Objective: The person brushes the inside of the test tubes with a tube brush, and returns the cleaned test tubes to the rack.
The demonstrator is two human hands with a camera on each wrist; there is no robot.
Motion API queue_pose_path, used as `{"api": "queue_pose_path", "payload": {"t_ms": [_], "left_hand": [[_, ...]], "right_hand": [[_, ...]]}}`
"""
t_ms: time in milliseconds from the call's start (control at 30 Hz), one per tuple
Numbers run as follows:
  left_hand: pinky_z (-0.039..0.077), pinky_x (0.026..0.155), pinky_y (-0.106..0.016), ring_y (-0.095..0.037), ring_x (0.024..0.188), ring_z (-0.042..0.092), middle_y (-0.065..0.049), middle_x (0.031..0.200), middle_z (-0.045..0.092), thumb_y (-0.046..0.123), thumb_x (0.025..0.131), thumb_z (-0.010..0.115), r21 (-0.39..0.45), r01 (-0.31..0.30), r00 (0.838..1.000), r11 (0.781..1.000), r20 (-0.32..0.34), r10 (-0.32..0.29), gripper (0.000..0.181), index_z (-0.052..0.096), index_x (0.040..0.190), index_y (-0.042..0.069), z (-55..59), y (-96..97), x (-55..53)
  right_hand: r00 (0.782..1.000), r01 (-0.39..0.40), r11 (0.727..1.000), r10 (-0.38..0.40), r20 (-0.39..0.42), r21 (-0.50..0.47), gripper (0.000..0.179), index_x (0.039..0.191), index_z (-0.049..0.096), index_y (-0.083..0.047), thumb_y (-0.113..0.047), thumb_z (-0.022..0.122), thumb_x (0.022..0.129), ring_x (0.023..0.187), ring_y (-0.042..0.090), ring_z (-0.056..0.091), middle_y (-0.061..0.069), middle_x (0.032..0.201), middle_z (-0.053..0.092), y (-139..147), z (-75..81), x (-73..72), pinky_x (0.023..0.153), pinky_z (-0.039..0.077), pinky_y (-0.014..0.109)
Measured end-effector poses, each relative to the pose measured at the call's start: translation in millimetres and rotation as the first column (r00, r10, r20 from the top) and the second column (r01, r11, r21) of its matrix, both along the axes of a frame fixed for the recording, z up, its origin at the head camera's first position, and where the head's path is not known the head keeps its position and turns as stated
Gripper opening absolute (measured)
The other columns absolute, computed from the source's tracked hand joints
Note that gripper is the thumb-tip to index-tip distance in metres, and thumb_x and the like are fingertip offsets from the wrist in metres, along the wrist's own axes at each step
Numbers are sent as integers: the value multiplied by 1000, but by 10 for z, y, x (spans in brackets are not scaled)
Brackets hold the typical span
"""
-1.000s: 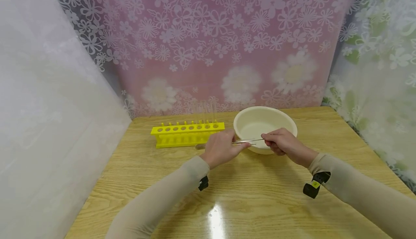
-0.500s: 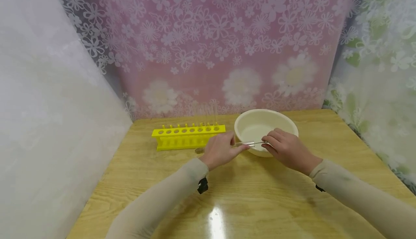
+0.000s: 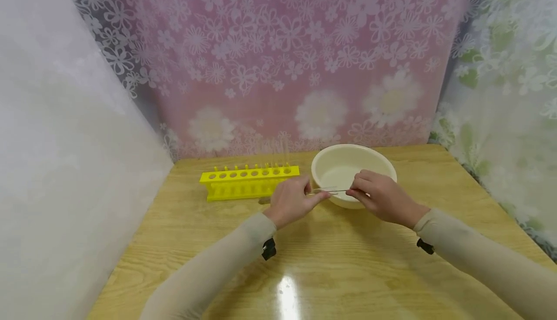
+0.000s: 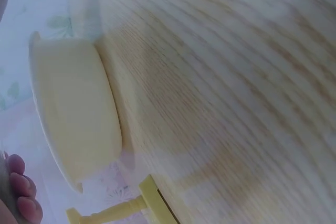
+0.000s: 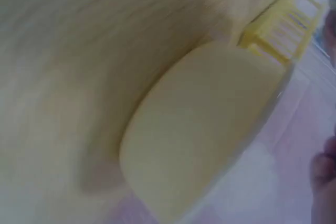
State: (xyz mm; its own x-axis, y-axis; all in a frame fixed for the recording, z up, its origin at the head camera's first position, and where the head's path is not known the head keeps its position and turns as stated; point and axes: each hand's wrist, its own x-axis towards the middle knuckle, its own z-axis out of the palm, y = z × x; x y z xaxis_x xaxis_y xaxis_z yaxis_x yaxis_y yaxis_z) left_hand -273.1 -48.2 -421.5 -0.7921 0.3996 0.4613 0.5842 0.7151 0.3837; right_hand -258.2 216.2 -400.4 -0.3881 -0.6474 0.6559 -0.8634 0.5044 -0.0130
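A clear glass tube point(image 3: 328, 189) lies nearly level in the air, its right end showing in front of the near left rim of a cream basin point(image 3: 344, 154). A thin wire point(image 3: 343, 191) runs from that end, roughly in line with the glass. Past the opposite side of the grip, a grey-brown tip point(image 3: 264, 200) shows, perhaps bristles inside the glass, though it is too small to be certain.

The person's left hand point(image 3: 292, 200) curls around the tube, thumb along its side; the right hand point(image 3: 383, 198) pinches the wire between thumb and fingers, just beside the tube's end. Good handling here probably rests on a straight line: wire centred in the opening, the pull or push along the tube's length, no sideways levering on the glass. A snug left grip, short of squeezing, should stop the tube from turning, and holding the open end above the basin would be wise.

Left of the basin stands a yellow rack point(image 3: 249, 179), several clear tubes point(image 3: 285, 153) upright at its right end. All sit on a wood-grain table point(image 3: 304, 252) before a pink floral sheet point(image 3: 296, 68). The right wrist view is blurred.
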Motion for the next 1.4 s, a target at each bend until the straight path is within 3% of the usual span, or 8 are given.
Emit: {"api": "queue_pose_path", "payload": {"t_ms": [133,367,467,567,767,967,1100,1400], "left_hand": [[24,41,-22,-8,47,35,7,61,45,72,86,62,-30,-8,1000,1000,-20,7,54,48,74,21,25,-8,-7],[25,41,-22,-7,48,35,9,63,46,69,86,65,-75,-17,999,997,-45,14,50,53,79,20,29,25,12],[27,42,-22,-7,49,37,9,65,48,69,87,64,-88,-15,999,996,-50,11,51,56,82,19,38,39,13],[28,42,-22,-7,50,38,9,66,49,72,87,61,-97,-22,1000,995,-18,20,52,56,83,20,37,27,15],[28,43,-25,-9,49,38,7,64,48,71,87,61,-81,-14,998,997,54,19,52,50,79,22,29,-24,9],[30,44,-25,-9,50,39,6,64,49,72,87,61,-51,-20,996,999,91,24,53,50,78,21,19,-51,-18],[30,43,-25,-10,49,38,6,63,49,72,87,61,-41,-27,995,999,97,31,53,50,76,21,9,-57,-14],[26,42,-24,-10,48,35,5,62,47,75,89,54,-42,-14,997,999,81,17,55,48,77,22,12,-51,-5]], "right_hand": [[879,80,989,-13,477,-121,20,79,58,-11,-11,68,96,55,3,35,-8,65,44,-46,36,50,54,37,23],[275,369,914,67,959,-170,37,81,58,1,-25,53,106,51,9,28,-3,60,37,-101,167,48,52,27,31],[176,402,900,103,979,-167,37,81,56,1,-26,52,106,50,10,26,-3,59,34,-93,191,37,53,24,32],[258,382,917,18,966,-119,41,83,60,1,-33,54,105,50,10,28,-3,59,36,-86,153,38,51,29,30],[618,290,956,-159,770,-35,34,86,69,-8,-36,59,103,52,9,36,-5,61,47,-98,48,71,53,37,28],[843,215,976,-202,498,32,6,93,74,-17,-21,70,96,66,4,52,-15,76,61,-94,55,108,63,45,26],[908,195,980,-195,371,38,7,100,73,-13,-14,74,93,77,3,56,-12,84,63,-92,44,106,70,52,32],[922,164,986,-143,359,-29,15,102,72,-10,-5,76,89,80,4,59,-8,88,65,-41,23,84,70,54,35]]}}
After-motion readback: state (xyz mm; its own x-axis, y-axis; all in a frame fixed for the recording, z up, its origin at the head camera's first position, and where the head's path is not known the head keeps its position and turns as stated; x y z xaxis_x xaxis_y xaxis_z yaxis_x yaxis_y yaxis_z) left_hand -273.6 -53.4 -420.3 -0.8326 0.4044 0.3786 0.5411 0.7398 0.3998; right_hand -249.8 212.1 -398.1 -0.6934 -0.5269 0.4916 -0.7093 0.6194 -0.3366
